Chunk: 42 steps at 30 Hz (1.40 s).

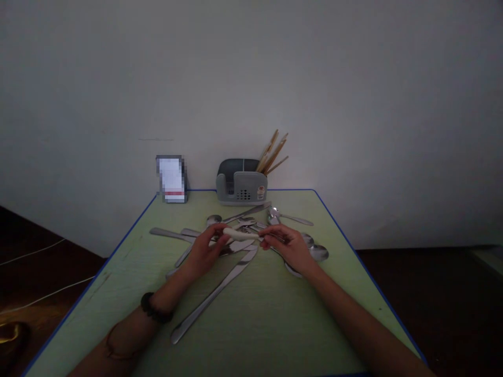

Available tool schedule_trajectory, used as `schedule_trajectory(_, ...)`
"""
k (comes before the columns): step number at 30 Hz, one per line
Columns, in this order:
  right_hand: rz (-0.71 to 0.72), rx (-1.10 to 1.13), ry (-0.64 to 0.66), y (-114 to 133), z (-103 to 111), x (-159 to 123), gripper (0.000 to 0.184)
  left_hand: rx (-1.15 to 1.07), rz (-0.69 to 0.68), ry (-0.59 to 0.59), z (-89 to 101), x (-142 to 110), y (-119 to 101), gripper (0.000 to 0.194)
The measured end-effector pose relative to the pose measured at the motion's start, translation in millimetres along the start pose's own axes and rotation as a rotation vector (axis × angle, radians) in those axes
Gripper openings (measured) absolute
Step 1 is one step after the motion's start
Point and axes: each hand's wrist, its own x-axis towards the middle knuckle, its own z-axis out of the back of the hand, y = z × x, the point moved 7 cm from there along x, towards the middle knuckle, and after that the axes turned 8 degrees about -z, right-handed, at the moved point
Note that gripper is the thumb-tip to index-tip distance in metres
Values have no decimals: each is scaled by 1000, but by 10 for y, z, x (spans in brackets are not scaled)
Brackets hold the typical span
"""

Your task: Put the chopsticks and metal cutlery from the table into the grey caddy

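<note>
Between my two hands is a white soup spoon [239, 235], held level above the pile of cutlery. My left hand [206, 245] pinches its wider end, and my right hand [288, 245] grips the narrow end with thumb and fingers. Beneath and around them lie several metal knives, forks and spoons. One table knife [220, 290] points toward my hands from the near left. A metal spoon [319, 253] shows its bowl just right of my right hand, and another spoon [214, 220] lies beyond my left. My hands hide part of the pile.
A grey cutlery holder [251, 189] stands at the table's back edge, with several wooden chopsticks [275, 152] leaning in its right compartment. To its left a phone [173, 178] is propped upright. The green table [275, 324] has a blue edge and meets a plain wall.
</note>
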Motion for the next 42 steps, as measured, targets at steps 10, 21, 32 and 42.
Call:
schedule_trajectory(10,219,-738,165,113,-322,-135,27,23,-71,72,-49,6,-146,23)
schedule_trajectory(21,253,-609,-26,329,-158,-111,21,46,-206,144,-22,31,-332,18)
schedule_trajectory(32,121,-248,-17,1068,-94,448,24,-115,-81,626,67,875,-677,35)
schedule_trajectory(42,173,-114,-2,1387,-325,828,29,-135,66,580,451,872,-435,29)
